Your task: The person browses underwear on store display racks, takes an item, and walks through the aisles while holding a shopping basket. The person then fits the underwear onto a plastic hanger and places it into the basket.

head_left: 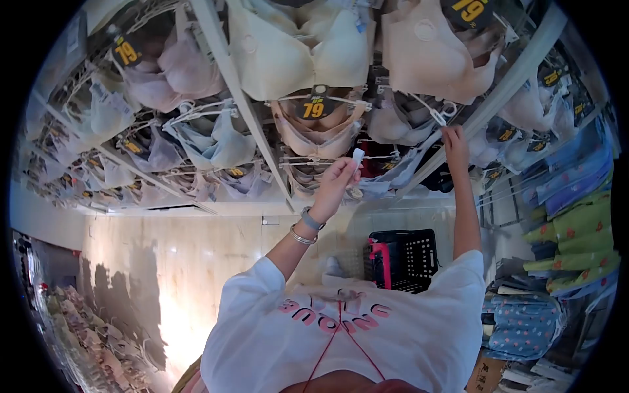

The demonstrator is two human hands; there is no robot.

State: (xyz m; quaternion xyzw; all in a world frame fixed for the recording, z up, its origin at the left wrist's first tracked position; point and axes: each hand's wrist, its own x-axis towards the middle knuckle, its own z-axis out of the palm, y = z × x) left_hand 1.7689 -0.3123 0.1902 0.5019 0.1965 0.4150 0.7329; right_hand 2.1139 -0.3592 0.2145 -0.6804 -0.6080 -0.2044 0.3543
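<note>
My left hand (337,183), with a watch and a bangle at the wrist, pinches a small white tag (358,157) in front of the lower rows of bras. Farther right and higher up, my right hand (455,145) has its fingers closed at a white hanger (438,112) on the rack; the exact grip is too small to make out. Just above that hanger hangs a beige bra (432,56). A pale yellow-green bra (298,56) hangs left of it, over a black price sign (314,106) reading 79.
White rack posts (246,108) divide the rows of bras. A black basket (403,259) with a pink handle stands on the floor. Folded and hanging patterned garments (524,324) are at the right, with more clothing (92,337) at the lower left.
</note>
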